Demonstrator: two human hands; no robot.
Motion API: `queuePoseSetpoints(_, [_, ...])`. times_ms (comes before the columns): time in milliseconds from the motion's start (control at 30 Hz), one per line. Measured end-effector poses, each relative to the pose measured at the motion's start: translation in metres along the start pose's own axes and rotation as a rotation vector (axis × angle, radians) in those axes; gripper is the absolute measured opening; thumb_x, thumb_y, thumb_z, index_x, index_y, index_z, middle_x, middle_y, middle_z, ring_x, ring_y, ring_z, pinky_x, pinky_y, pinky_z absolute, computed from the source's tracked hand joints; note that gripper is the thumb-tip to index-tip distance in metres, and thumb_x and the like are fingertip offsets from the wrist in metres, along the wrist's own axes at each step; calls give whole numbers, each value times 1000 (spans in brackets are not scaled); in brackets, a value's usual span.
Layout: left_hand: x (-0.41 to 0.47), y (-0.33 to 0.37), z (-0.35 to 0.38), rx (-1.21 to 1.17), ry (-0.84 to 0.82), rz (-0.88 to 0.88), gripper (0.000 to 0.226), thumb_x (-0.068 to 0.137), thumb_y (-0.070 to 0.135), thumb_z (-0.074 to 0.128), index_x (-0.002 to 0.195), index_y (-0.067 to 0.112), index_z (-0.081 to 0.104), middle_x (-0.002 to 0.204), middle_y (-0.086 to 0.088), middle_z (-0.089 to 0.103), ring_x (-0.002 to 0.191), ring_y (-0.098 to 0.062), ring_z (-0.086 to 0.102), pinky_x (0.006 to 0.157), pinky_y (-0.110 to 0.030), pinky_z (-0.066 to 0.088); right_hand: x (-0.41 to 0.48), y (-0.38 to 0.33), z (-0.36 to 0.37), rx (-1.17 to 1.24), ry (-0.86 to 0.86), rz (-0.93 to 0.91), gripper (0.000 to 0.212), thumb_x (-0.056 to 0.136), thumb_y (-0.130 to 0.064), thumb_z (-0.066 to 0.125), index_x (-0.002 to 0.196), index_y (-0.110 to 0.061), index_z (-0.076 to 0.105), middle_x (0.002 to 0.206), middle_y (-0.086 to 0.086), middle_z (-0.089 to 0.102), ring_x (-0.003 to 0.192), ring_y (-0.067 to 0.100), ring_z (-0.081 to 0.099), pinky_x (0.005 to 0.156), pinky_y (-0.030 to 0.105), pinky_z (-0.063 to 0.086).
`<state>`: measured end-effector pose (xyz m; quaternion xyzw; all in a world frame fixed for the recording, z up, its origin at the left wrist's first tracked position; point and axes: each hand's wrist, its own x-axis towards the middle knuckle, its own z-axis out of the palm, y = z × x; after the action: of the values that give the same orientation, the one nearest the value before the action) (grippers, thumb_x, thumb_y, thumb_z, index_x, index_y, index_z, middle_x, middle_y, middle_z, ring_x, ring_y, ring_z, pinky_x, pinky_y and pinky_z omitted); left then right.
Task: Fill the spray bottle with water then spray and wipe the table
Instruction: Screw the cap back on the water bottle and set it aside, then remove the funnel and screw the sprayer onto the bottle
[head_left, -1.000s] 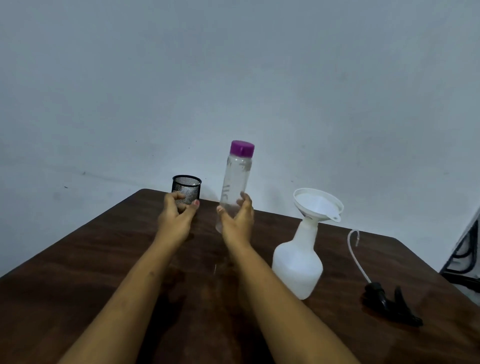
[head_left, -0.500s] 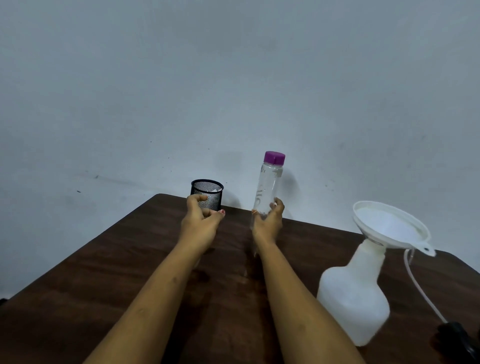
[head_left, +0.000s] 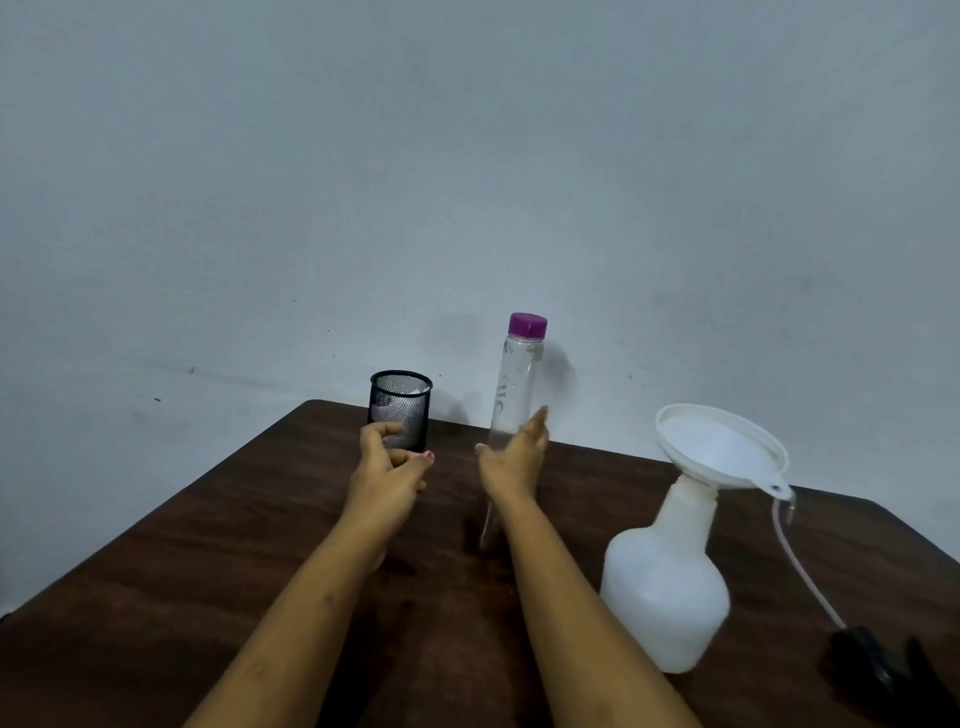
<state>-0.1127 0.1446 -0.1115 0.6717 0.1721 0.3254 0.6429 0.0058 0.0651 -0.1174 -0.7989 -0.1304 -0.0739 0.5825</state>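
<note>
Closest to me, low in the right corner of the frame, the black trigger head (head_left: 878, 670) of the sprayer lies on the dark wooden table (head_left: 208, 545), its pale tube (head_left: 802, 566) trailing up toward the right edge. Just left of it stands the white spray bottle (head_left: 665, 587), right of centre and uncapped, with a white funnel (head_left: 722, 447) seated in its neck and leaning a little to the right. Two bare forearms come up from the bottom edge toward the middle of the picture. The left hand (head_left: 387, 467) has its fingers loosely curled with the thumb forward, and I see nothing held in it. It overlaps the foot of a black mesh cup (head_left: 400, 410), but I cannot tell whether it touches the cup. The right hand (head_left: 514, 457) is spread, fingers straight and pointing up and thumb out to the left, set against the lower part of a tall clear bottle (head_left: 514, 384) without closing round it. That bottle stands upright at centre, topped by a purple cap (head_left: 527, 325). Something pale shows inside the cup. Behind everything rises a plain grey-white wall (head_left: 467, 156).
</note>
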Motion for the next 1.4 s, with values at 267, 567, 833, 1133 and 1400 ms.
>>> queuePoseSetpoints(267, [-52, 32, 16, -100, -75, -17, 25, 90, 3, 48, 104, 23, 44, 91, -9, 57, 71, -21, 57, 60, -32, 46, -95, -95, -69, 43, -173, -495, 37, 87, -3, 55, 123, -11, 59, 122, 6, 59, 114, 15, 56, 100, 33, 47])
queuePoseSetpoints(567, [-123, 52, 100, -38, -305, 87, 34, 80, 9, 69, 108, 20, 52, 104, -2, 57, 96, -15, 56, 80, -29, 50, -120, -132, -240, -447, 139, -570, 34, 85, -44, 60, 117, -31, 61, 124, -7, 59, 120, 19, 48, 97, 36, 44])
queuePoseSetpoints(833, [-145, 20, 149, 377, -295, 208, 79, 74, 46, 71, 140, 29, 30, 142, 2, 38, 132, -21, 33, 107, -47, 36, -102, -70, -249, -239, -181, -278, 92, 69, -43, 80, 144, -34, 29, 149, 1, 31, 136, 18, 32, 99, 25, 32])
queuePoseSetpoints(1133, [-148, 5, 145, 345, -283, 316, 78, 74, 54, 67, 138, 34, 27, 138, 10, 34, 117, -6, 39, 91, -27, 37, -87, -50, -244, 68, 42, -343, 77, 65, -23, 85, 128, -34, 43, 129, -2, 51, 114, 15, 50, 84, 18, 44])
queuePoseSetpoints(1400, [-149, 3, 145, 349, -263, 312, 78, 73, 53, 68, 136, 32, 27, 139, 8, 34, 115, -5, 38, 90, -27, 37, -81, -35, -232, 165, 133, -360, 86, 57, -22, 90, 120, -36, 33, 125, -1, 44, 116, 21, 51, 81, 18, 48])
